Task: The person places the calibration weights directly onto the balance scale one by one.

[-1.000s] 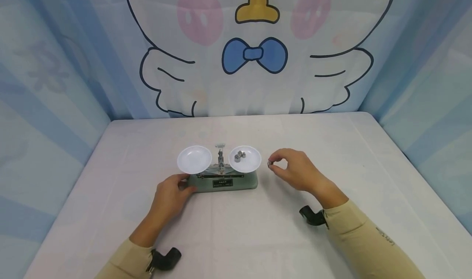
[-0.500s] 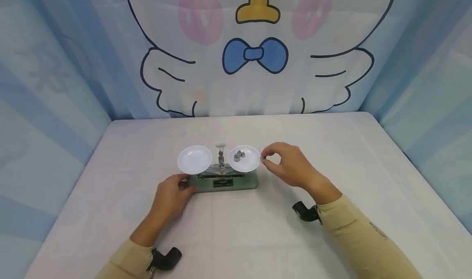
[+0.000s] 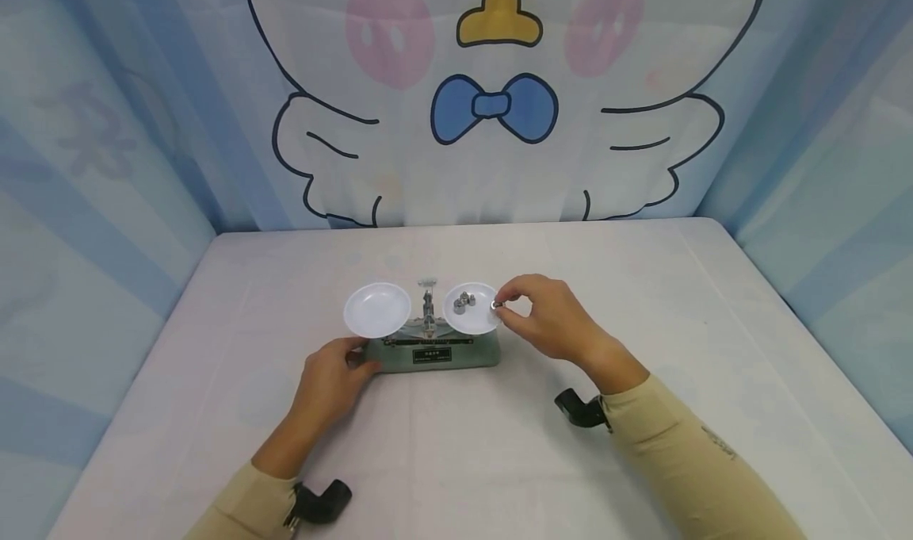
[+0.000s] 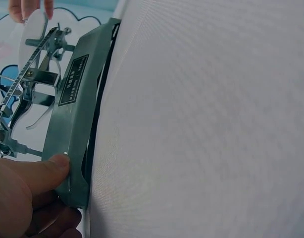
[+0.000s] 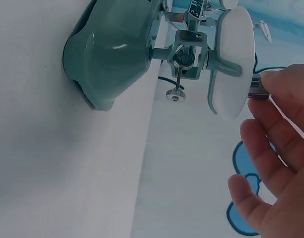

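Observation:
A green balance scale with two white pans stands mid-table. My left hand grips the left end of its base, the thumb on the front face in the left wrist view and the fingers curled at the end. Between thumb and index finger, my right hand pinches a small shiny metal weight at the outer rim of the right pan. In the right wrist view its other fingers spread loosely apart. Several small metal weights sit together on that pan. Nothing lies on the left pan.
A white cloth covers the table. Behind it hangs a curtain with a cartoon bird print, and blue patterned curtains flank both sides. Each sleeve carries a black wrist camera.
My right hand has moved left with the pinched weight, from beside the right pan to its outer rim. The left hand and the scale have stayed in place.

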Tool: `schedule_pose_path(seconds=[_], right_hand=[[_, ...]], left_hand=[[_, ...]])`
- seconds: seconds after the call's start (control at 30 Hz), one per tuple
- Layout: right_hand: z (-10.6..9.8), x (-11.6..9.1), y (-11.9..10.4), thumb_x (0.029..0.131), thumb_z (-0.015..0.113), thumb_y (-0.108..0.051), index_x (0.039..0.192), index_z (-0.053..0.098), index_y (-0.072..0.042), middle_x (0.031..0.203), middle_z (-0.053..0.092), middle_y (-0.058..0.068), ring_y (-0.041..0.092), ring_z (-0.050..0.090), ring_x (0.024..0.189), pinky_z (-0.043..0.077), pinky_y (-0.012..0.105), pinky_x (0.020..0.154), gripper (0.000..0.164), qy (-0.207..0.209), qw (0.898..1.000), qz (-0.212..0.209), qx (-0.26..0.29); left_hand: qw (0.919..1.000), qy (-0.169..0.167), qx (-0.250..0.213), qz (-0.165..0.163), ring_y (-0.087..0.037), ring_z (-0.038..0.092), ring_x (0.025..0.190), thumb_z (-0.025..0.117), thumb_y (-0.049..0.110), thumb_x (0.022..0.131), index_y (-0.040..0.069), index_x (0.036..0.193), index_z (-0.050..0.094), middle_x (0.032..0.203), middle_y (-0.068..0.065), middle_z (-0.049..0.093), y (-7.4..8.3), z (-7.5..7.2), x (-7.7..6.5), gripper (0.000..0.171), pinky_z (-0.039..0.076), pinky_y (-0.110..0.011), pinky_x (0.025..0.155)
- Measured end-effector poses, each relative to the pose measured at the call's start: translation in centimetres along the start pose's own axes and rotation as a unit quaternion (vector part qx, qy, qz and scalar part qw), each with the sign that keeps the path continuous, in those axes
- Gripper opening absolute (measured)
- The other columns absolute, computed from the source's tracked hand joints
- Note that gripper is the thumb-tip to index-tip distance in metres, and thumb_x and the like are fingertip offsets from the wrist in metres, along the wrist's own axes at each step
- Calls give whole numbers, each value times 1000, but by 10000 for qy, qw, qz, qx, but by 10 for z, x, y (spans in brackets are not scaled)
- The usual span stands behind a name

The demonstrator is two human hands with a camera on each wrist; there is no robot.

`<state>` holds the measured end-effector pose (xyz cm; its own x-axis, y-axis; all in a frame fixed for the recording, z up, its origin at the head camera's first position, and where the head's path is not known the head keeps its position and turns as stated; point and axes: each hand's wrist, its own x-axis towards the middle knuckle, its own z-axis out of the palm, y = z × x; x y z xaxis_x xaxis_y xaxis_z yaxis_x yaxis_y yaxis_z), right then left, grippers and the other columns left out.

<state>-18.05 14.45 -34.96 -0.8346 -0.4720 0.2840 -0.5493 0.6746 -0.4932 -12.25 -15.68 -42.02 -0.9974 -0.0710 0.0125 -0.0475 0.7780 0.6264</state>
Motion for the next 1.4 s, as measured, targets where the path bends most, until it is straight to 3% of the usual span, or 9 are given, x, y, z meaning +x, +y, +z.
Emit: schedule_pose_path(seconds=[0.33, 0.97, 1.4], right_hand=[[13, 14, -6, 91, 71, -9, 101, 73, -5, 99, 71, 6, 26, 61, 92, 53, 40, 80, 11, -2, 9997, -237, 58], [19, 19, -11, 90, 73, -14, 99, 73, -6, 101, 73, 6, 25, 65, 95, 53, 43, 86, 12, -2, 9973, -464, -576], [20, 21, -12, 89, 75, -10, 103, 72, -4, 104, 72, 9, 27, 65, 96, 52, 44, 86, 16, 7, 9979, -355, -535]], left_hand=[[10000, -18, -60, -69, -38, 63, 113, 78, 13, 87, -6, 127, 63, 121, -23, 66, 0, 0, -1, 47, 50, -52, 93], [9999, -26, -109, -10, -38, 62, 114, 78, 13, 87, -6, 127, 63, 122, -23, 66, 0, 0, -1, 47, 50, -53, 94], [9999, 24, -95, 29, -38, 63, 112, 78, 12, 87, -7, 126, 63, 120, -22, 67, -1, 1, 0, 46, 51, -52, 93]])
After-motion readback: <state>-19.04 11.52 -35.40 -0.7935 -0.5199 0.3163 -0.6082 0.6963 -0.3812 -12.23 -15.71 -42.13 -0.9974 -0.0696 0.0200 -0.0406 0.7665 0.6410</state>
